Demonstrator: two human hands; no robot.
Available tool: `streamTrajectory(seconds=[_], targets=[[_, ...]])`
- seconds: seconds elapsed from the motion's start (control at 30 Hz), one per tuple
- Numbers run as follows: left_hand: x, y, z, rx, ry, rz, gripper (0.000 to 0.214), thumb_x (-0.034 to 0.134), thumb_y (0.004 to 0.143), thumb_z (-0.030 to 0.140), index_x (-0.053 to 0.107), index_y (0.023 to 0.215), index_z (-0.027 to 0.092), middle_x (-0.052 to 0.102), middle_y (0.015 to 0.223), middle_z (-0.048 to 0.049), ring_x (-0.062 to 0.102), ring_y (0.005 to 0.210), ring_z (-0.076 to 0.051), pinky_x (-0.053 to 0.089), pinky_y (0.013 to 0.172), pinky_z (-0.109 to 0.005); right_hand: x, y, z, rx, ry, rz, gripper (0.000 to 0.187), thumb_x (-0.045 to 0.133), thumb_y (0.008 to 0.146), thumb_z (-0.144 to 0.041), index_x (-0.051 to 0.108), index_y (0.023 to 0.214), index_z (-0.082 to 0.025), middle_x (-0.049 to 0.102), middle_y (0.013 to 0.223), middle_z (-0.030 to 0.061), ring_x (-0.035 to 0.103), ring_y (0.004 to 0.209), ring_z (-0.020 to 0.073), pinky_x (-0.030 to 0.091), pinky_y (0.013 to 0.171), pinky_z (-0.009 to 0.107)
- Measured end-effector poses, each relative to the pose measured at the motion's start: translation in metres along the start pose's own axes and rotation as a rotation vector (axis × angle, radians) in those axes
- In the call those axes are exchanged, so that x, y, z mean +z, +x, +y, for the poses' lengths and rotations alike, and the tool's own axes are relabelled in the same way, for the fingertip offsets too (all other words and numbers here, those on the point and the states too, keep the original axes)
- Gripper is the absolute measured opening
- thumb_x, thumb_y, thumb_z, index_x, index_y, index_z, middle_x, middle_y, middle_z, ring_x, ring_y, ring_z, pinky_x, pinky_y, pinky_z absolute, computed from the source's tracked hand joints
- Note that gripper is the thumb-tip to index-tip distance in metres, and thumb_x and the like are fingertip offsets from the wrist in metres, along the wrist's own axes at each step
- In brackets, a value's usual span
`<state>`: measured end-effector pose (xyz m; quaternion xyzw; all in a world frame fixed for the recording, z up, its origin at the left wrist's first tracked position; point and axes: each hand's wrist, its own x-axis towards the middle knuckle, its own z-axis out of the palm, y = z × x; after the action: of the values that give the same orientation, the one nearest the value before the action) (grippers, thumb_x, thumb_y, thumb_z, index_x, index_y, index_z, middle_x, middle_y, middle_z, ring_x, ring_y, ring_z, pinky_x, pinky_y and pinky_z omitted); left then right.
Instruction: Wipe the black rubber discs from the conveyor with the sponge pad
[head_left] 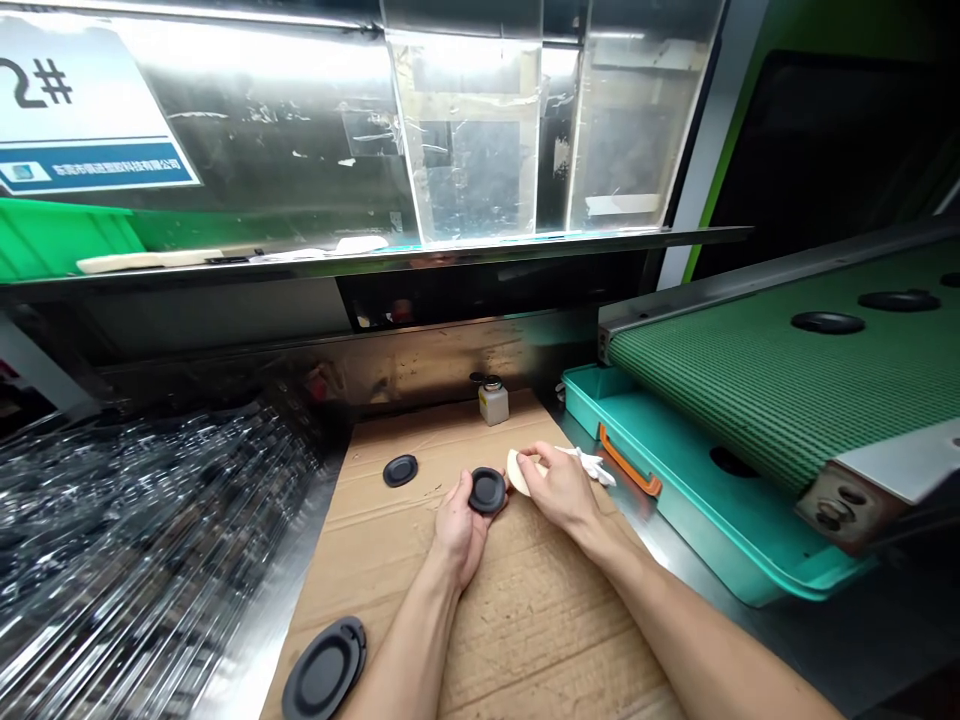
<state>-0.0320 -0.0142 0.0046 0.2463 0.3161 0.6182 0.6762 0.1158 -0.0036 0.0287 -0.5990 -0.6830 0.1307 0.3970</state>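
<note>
My left hand (459,525) grips a black oval rubber disc (487,491) at its rim, above a flattened cardboard sheet (487,620). My right hand (561,487) pinches a folded beige cloth pad (521,472), whose edge sits against the disc. A white rag (591,465) trails out from under that hand. Another black disc (400,470) lies flat on the cardboard to the left of my hands. Near the bottom left edge of the sheet rests a larger-looking black disc or small stack of them (325,668).
A small white plastic bottle (493,403) with a dark cap stands at the far end of the cardboard. To the right runs a green conveyor belt (780,370) carrying black discs, above a teal tray (675,480) with an orange handle (628,460). Shiny plastic sheeting (150,530) lies left.
</note>
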Motion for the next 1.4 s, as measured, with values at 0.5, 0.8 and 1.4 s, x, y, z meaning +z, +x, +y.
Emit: streamTrajectory(seconds=[0.5, 0.8, 1.4], targets=[[0.001, -0.005, 0.006, -0.077, 0.051, -0.014, 0.034, 0.053, 0.089, 0.040, 0.056, 0.113, 0.016, 0.066, 0.111, -0.0159, 0.067, 0.091, -0.024, 0.055, 0.075, -0.039, 0.012, 0.011, 0.029, 0.024, -0.060, 0.096, 0.030, 0.045, 0.091, -0.042, 0.069, 0.102, -0.028, 0.072, 0.092, 0.0018, 0.065, 0.089, 0.0180, 0.044, 0.079, 0.026], [0.034, -0.035, 0.007, 0.396, 0.341, -0.012, 0.079, 0.075, 0.056, -0.008, 0.055, 0.127, 0.022, 0.066, 0.114, -0.0083, 0.051, 0.124, -0.021, 0.032, 0.110, -0.027, 0.015, 0.011, 0.033, 0.094, -0.058, 0.030, 0.033, 0.046, 0.090, -0.043, 0.070, 0.102, -0.024, 0.071, 0.094, 0.0047, 0.065, 0.090, 0.0188, 0.045, 0.080, 0.027], [0.030, -0.039, 0.004, 0.484, 0.602, -0.092, 0.056, 0.080, 0.060, 0.009, 0.064, 0.112, 0.022, 0.067, 0.105, -0.0089, 0.058, 0.107, -0.024, 0.036, 0.100, -0.029, 0.016, 0.010, 0.033, 0.086, -0.085, 0.005, 0.032, 0.047, 0.089, -0.044, 0.070, 0.100, -0.025, 0.072, 0.091, 0.0046, 0.065, 0.090, 0.0195, 0.044, 0.080, 0.028]])
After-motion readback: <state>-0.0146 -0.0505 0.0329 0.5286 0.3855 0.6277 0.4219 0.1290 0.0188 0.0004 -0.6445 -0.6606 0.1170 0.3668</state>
